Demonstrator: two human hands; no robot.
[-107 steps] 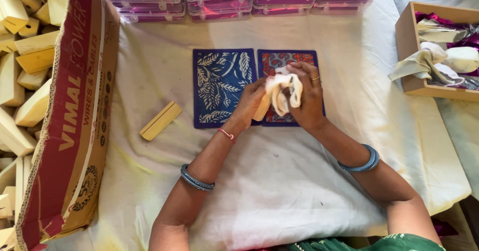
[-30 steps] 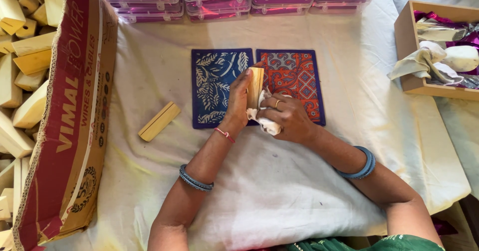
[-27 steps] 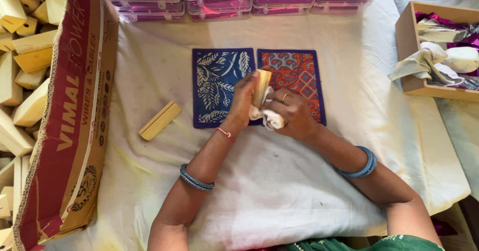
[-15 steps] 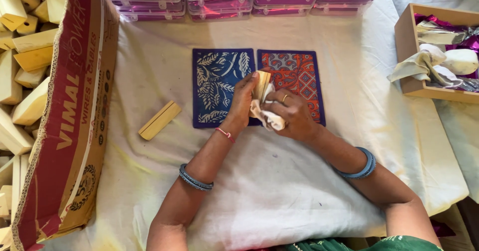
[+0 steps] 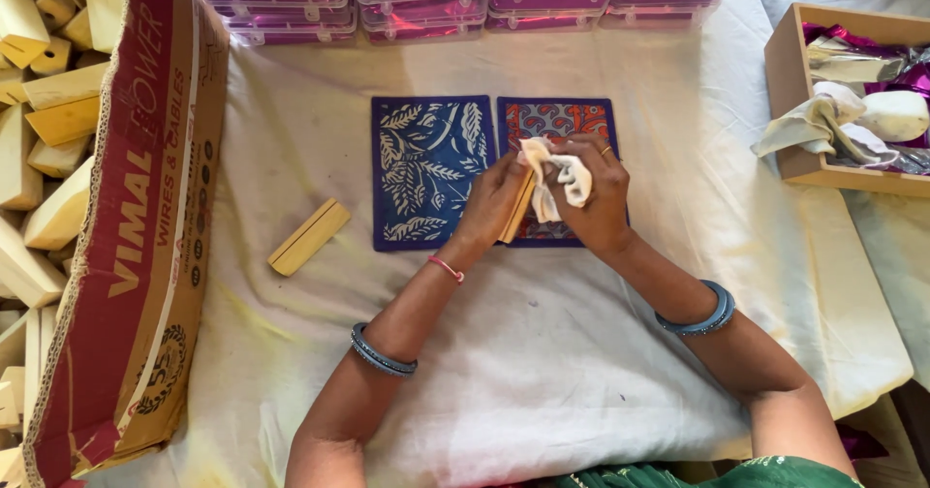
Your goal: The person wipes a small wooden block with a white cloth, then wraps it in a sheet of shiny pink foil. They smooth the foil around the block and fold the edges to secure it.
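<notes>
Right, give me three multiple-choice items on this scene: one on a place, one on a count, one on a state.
1. Where does the loose wooden block lie?
A. on the white cloth, left of the blue mat
B. inside the wooden tray
C. on the red mat

2. How many patterned mats lie side by side on the cloth?
A. one
B. two
C. four

3. What is the state of the hands?
A. both empty
B. left hand holds a wooden piece, right hand a white rag
C. both resting flat on the cloth

Answers:
1 A, the block sits on the white cloth beside the blue mat.
2 B, the blue mat and a red mat.
3 B, the left hand grips the wooden piece, the right hand the white rag.
</notes>
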